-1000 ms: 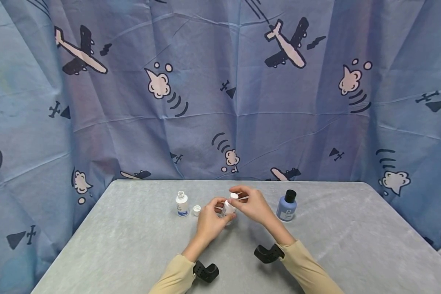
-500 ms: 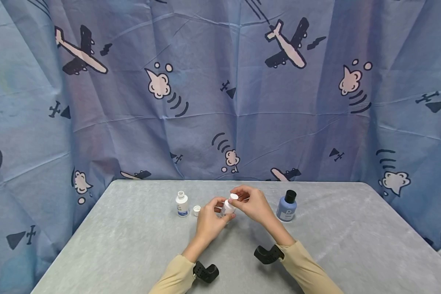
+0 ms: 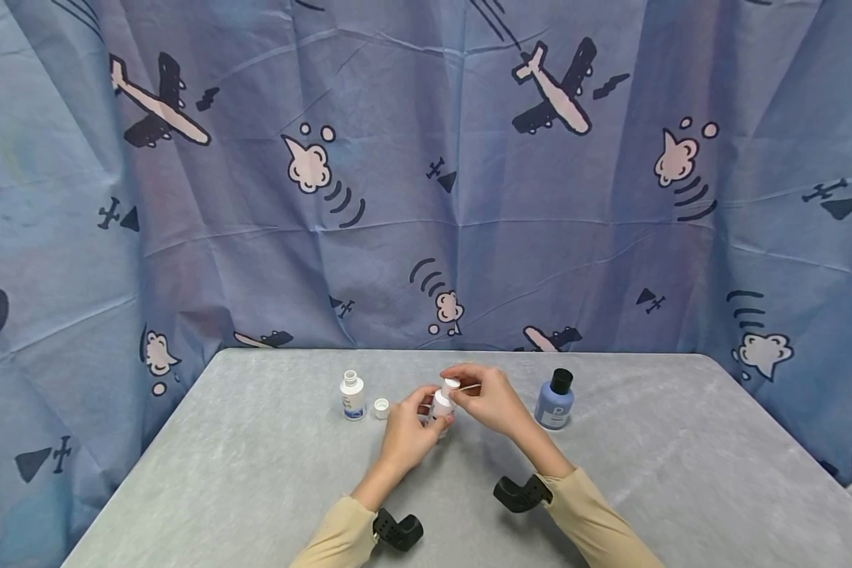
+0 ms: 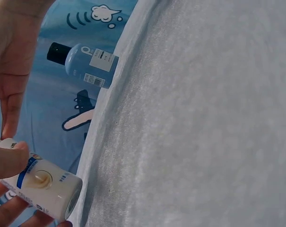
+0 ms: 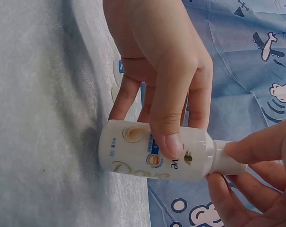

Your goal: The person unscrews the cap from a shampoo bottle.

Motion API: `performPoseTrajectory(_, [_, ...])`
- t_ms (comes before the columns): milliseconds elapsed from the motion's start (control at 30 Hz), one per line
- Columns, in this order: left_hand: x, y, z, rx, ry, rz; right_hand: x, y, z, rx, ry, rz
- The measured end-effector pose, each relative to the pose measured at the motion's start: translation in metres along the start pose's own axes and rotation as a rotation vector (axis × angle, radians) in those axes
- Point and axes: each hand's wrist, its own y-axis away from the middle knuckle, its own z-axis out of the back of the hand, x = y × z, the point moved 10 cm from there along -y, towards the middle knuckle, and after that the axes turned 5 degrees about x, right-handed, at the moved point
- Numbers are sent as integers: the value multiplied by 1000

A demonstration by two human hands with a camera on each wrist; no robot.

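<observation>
A small white bottle [image 3: 441, 405] is held upright at the tabletop [image 3: 255, 489] centre, gripped round its body by the left hand [image 3: 406, 432]. Its cap [image 3: 452, 384] is pinched by the fingers [image 5: 247, 146] of the right hand [image 3: 488, 398], so capping or uncapping seems in hand; a steady twist is called for next. A blue-and-gold label is carried. An open bottle [image 3: 352, 394] stands at nine o'clock, a blue bottle [image 3: 554, 399] at three

head view looks down; both wrist views closely share the white bottle [image 5: 152, 151].
</observation>
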Motion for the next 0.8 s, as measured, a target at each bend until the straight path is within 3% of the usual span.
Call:
performPoseTrajectory(200, [-1, 1, -4, 31, 8, -8, -1, 1, -2, 14, -16, -1])
performPoseTrajectory(333, [-1, 0, -3, 15, 2, 5, -1, 2, -2, 12, -15, -3])
performPoseTrajectory(533, [1, -1, 1, -31, -14, 47, -7, 2, 4, -63, 28, -73])
performPoseTrajectory(667, [-1, -1, 3, -55, -42, 43, -12, 2, 7, -114, 64, -136])
performPoseTrajectory(800, [-1, -1, 3, -59, -58, 40, -11, 3, 9, -138, 74, -142])
